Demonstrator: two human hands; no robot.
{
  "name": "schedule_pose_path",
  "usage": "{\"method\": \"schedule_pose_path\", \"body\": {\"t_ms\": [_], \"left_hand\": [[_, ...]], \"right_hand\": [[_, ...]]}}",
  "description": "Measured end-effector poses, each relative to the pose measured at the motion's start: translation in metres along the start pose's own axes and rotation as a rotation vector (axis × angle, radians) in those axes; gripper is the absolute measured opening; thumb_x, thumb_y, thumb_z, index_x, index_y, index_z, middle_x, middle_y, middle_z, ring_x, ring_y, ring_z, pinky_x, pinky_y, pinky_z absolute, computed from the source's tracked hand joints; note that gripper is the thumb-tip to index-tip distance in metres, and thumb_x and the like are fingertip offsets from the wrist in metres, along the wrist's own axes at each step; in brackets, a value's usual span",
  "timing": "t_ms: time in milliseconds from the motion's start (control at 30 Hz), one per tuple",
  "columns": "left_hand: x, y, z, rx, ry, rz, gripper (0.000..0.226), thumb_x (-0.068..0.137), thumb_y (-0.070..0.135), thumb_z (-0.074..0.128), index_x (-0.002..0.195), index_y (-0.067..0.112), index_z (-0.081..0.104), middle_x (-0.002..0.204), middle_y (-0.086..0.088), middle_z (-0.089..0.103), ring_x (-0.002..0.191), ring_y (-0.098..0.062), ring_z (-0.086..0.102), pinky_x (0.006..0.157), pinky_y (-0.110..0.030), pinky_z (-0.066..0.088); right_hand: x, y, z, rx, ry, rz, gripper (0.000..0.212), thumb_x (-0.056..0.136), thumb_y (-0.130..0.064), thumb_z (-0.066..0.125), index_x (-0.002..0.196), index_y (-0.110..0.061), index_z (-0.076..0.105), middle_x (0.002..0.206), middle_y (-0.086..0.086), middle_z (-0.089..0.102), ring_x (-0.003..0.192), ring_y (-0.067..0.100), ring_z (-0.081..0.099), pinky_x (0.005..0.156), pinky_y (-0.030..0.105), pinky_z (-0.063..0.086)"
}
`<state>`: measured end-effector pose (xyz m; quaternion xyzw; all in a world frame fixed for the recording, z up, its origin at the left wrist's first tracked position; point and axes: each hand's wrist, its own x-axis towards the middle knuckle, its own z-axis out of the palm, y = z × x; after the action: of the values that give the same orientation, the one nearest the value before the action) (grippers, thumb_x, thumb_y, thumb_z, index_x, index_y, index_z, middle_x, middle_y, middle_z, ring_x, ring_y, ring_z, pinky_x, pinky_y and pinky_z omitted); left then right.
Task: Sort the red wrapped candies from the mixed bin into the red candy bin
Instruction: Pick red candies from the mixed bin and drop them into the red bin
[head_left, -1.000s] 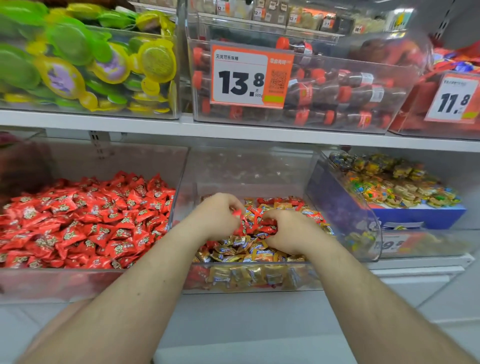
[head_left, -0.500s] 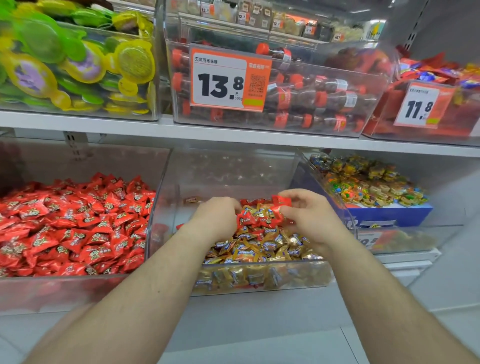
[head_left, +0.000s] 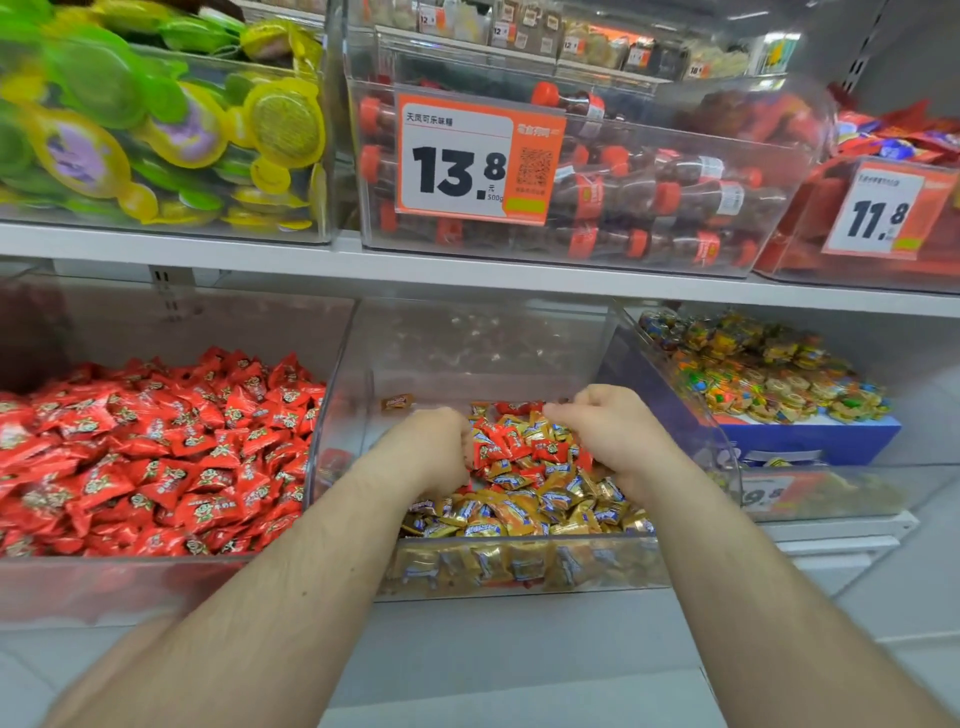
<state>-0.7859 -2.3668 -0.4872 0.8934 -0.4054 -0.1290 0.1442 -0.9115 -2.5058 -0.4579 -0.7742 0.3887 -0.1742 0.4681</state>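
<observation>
Both hands in the clear plastic mixed bin (head_left: 519, 571)

The left hand (head_left: 434, 449) and right hand (head_left: 610, 431) curl their fingers among red wrapped candies (head_left: 511, 441); whether either grips one, I cannot tell.

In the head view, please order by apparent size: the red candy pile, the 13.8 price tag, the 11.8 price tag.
1. Red candy pile, by far the largest.
2. 13.8 price tag.
3. 11.8 price tag, the smallest; it sits at the edge of the wide-angle frame, so its true size may match the other tag.
</observation>
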Motion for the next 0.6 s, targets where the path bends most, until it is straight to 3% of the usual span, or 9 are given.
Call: {"method": "schedule_pose_path", "body": {"t_ms": [67, 100, 167, 233, 300, 433, 500, 600], "left_hand": [[-0.006, -0.006, -0.007, -0.232, 0.069, -0.049, 0.018, 0.086, 0.009, 0.063, 0.079, 0.025, 0.058, 0.083, 0.008, 0.06, 0.064, -0.01, 0.056, 0.053, -0.02, 0.043], [-0.009, -0.007, -0.009, -0.415, 0.094, -0.068, 0.017, 0.088, 0.009, 0.063, 0.083, 0.024, 0.058, 0.084, 0.005, 0.061, 0.065, -0.014, 0.061, 0.056, -0.021, 0.049], [-0.017, -0.004, -0.015, -0.895, 0.104, -0.106, 0.018, 0.091, 0.0, 0.059, 0.091, 0.018, 0.058, 0.093, -0.005, 0.063, 0.077, -0.026, 0.071, 0.074, -0.034, 0.06], [-0.024, 0.001, -0.024, -1.292, 0.065, -0.151, 0.024, 0.093, -0.009, 0.051, 0.097, 0.014, 0.057, 0.104, -0.01, 0.057, 0.081, -0.025, 0.071, 0.074, -0.039, 0.062], [-0.026, 0.002, -0.03, -1.474, 0.031, -0.198, 0.032, 0.092, -0.014, 0.047, 0.105, 0.013, 0.06, 0.101, -0.013, 0.056, 0.08, -0.022, 0.066, 0.067, -0.034, 0.062], [-0.023, 0.004, -0.032, -1.406, 0.054, -0.264, 0.043, 0.084, -0.017, 0.047, 0.112, 0.011, 0.063, 0.08, -0.014, 0.056, 0.063, -0.016, 0.05, 0.047, -0.02, 0.046], [-0.017, 0.01, -0.029, -1.27, 0.088, -0.251, 0.035, 0.083, -0.011, 0.052, 0.109, 0.008, 0.066, 0.068, -0.006, 0.052, 0.053, -0.012, 0.041, 0.042, -0.019, 0.034], [-0.005, 0.019, -0.022, -0.818, 0.177, -0.147, 0.007, 0.086, 0.014, 0.068, 0.092, 0.012, 0.072, 0.067, 0.009, 0.057, 0.058, -0.009, 0.053, 0.052, -0.021, 0.041]], "right_hand": [[0.008, 0.0, 0.012, -0.396, -0.009, -0.1, 0.013, 0.082, -0.022, 0.071, 0.079, -0.021, 0.058, 0.077, -0.002, 0.061, 0.069, 0.017, 0.057, 0.063, 0.028, 0.045], [0.011, 0.001, 0.019, -0.553, -0.012, -0.097, 0.013, 0.082, -0.021, 0.068, 0.093, -0.026, 0.063, 0.092, -0.001, 0.065, 0.082, 0.02, 0.062, 0.07, 0.029, 0.049], [0.016, 0.004, 0.029, -0.8, -0.042, -0.069, 0.04, 0.082, -0.018, 0.062, 0.12, -0.033, 0.062, 0.116, 0.001, 0.066, 0.1, 0.024, 0.064, 0.08, 0.033, 0.053], [0.018, 0.005, 0.035, -0.965, -0.057, -0.081, 0.045, 0.083, -0.014, 0.059, 0.126, -0.028, 0.06, 0.121, 0.004, 0.065, 0.106, 0.027, 0.063, 0.081, 0.035, 0.052], [0.017, 0.005, 0.036, -1.014, -0.044, -0.079, 0.039, 0.083, -0.011, 0.058, 0.119, -0.025, 0.062, 0.116, 0.005, 0.065, 0.101, 0.028, 0.062, 0.076, 0.034, 0.048], [0.018, 0.012, 0.028, -0.871, 0.023, -0.06, 0.025, 0.082, -0.016, 0.064, 0.105, -0.024, 0.067, 0.104, 0.002, 0.069, 0.092, 0.026, 0.065, 0.074, 0.034, 0.053], [0.016, 0.014, 0.016, -0.558, 0.035, -0.051, 0.014, 0.083, -0.022, 0.072, 0.096, -0.02, 0.066, 0.089, 0.001, 0.068, 0.078, 0.021, 0.064, 0.066, 0.029, 0.051], [0.004, 0.013, -0.003, 0.085, -0.061, 0.023, 0.014, 0.087, -0.02, 0.074, 0.093, -0.009, 0.068, 0.07, 0.001, 0.058, 0.052, 0.012, 0.043, 0.047, 0.023, 0.034]]}}
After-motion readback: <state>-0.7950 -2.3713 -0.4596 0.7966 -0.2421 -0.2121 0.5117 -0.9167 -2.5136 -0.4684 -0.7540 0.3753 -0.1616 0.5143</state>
